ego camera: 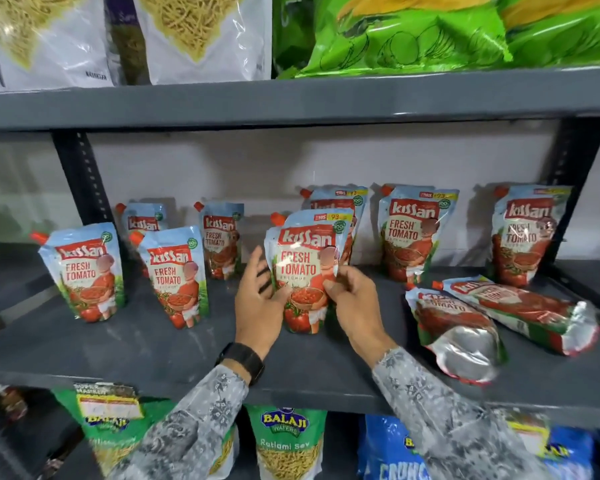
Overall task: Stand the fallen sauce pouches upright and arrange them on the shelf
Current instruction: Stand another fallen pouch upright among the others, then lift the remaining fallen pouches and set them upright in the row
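A tomato ketchup pouch (307, 268) stands upright in the middle of the grey shelf (153, 344). My right hand (352, 303) pinches its right edge. My left hand (257, 299) rests against its left side with fingers spread. Two pouches lie flat at the right, one nearer (454, 327) with its silver base toward me and one behind it (523, 310). Several other pouches stand upright: two at the front left (84, 271) (174, 277), two behind them (142, 220) (222, 237), and three along the back right (343, 202) (413, 230) (527, 233).
Dark metal uprights (80, 178) (575, 174) frame the shelf. The shelf above (291, 102) holds white noodle bags (201, 32) and green snack bags (430, 32). Below, green wafer packs (288, 445) and blue crisp packs (392, 452) stand at the shelf's front lip.
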Demonstrator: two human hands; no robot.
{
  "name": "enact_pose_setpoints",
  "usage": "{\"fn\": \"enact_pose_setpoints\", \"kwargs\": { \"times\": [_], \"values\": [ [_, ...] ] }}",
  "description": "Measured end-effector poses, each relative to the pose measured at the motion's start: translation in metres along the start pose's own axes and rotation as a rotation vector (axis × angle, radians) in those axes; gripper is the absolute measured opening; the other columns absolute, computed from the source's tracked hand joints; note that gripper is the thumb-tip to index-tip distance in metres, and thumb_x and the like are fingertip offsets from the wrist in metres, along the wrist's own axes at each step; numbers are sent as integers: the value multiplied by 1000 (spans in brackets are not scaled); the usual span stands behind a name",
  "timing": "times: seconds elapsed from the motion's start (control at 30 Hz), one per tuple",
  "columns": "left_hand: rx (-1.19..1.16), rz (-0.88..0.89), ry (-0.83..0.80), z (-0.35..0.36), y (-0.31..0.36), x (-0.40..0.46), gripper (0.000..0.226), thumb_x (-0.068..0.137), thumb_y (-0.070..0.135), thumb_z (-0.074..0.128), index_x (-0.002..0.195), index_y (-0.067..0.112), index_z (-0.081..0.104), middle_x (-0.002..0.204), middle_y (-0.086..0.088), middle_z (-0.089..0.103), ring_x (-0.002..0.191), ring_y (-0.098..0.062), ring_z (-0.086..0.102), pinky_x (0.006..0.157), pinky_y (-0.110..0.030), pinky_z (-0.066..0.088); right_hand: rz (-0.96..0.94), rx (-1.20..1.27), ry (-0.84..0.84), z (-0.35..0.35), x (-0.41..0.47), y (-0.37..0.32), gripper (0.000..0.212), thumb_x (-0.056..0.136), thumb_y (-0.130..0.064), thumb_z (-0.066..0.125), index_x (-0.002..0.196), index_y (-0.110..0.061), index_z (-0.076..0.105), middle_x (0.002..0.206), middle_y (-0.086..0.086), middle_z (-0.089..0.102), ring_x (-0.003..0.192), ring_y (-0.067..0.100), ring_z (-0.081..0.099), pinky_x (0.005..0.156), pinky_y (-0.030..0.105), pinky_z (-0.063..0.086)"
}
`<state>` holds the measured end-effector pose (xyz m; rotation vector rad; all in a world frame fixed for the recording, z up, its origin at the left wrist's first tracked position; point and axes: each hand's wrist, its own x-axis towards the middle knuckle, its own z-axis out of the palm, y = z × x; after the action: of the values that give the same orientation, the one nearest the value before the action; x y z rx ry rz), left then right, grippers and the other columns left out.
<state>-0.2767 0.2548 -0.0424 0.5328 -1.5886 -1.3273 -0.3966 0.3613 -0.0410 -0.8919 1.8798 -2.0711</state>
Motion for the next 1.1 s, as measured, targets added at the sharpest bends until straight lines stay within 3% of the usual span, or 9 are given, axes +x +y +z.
{"fn": "enact_pose_setpoints", "kwargs": {
  "times": [0.17, 0.33, 0.47, 0.6, 0.7, 0.8, 0.9, 1.0, 1.1],
  "values": [
    [-12, -27, -43, -6, -4, -10, 58, 90, 10, 72, 144, 21, 55, 127, 4, 71, 113, -4, 68, 98, -36, 58, 29, 22, -27, 0, -11, -3, 32, 101, -6, 62, 98, -37, 71, 108, -15, 78, 103, 5, 75, 91, 28, 62],
    [-1, -46, 6, -11, 1, -22, 60, 91, 19, 72, 147, 21, 50, 138, 1, 62, 122, -8, 62, 104, -37, 53, 21, -45, -47, -11, -28, -16, 40, 99, -3, 66, 127, -31, 65, 124, -4, 72, 114, 7, 67, 105, 36, 56],
    [53, 110, 172, -9, 13, -44, 49, 91, 18, 71, 137, 29, 55, 130, 8, 54, 110, 2, 60, 90, -20, 53, -130, -189, 25, -44, -46, -40, 43, 94, -10, 73, 121, -42, 62, 118, -18, 68, 106, -5, 66, 88, 8, 51],
    [76, 182, -79, 28, 35, -64, 31, 88, 22, 69, 116, 37, 65, 111, 9, 66, 94, -7, 67, 79, -23, 55, -324, -498, 217, -106, -45, -74, 36, 94, -14, 71, 128, -26, 69, 113, -12, 73, 95, 2, 70, 85, 18, 57],
    [258, 27, -422, 67, 47, -62, 33, 86, 41, 71, 118, 41, 66, 111, 11, 69, 92, 2, 67, 84, -24, 56, -132, -819, 247, -159, -28, -78, 30, 97, -31, 67, 123, -19, 72, 118, 2, 78, 103, 21, 73, 93, 41, 60],
    [407, -219, -632, 114, 46, -54, 69, 83, 60, 68, 143, 28, 54, 134, 3, 61, 114, -12, 64, 98, -37, 55, 242, -1000, 161, -207, -18, -63, 55, 93, -59, 62, 120, -12, 72, 122, 14, 76, 106, 35, 72, 89, 44, 61],
    [472, -427, -647, 158, 45, -46, 59, 82, 64, 66, 120, 18, 65, 114, -2, 68, 93, -17, 70, 80, -39, 64, 416, -822, 76, -231, -18, -48, 67, 85, -65, 70, 125, -12, 69, 123, 14, 73, 89, 34, 74, 58, 40, 67],
    [499, -535, -586, 193, 45, -43, 77, 76, 65, 72, 124, 7, 59, 88, 1, 68, 63, -11, 70, 49, -29, 61, 485, -655, -4, -243, -14, -42, 58, 74, -66, 78, 96, -13, 68, 100, 11, 72, 75, 33, 74, 43, 36, 62],
    [494, -580, -592, 203, 41, -42, 93, 62, 63, 84, 129, 6, 55, 109, -9, 75, 85, -24, 76, 66, -37, 65, 536, -494, -40, -238, -8, -35, 49, 80, -50, 83, 94, -6, 69, 91, 14, 71, 70, 33, 74, 45, 34, 61]
  ]
}}
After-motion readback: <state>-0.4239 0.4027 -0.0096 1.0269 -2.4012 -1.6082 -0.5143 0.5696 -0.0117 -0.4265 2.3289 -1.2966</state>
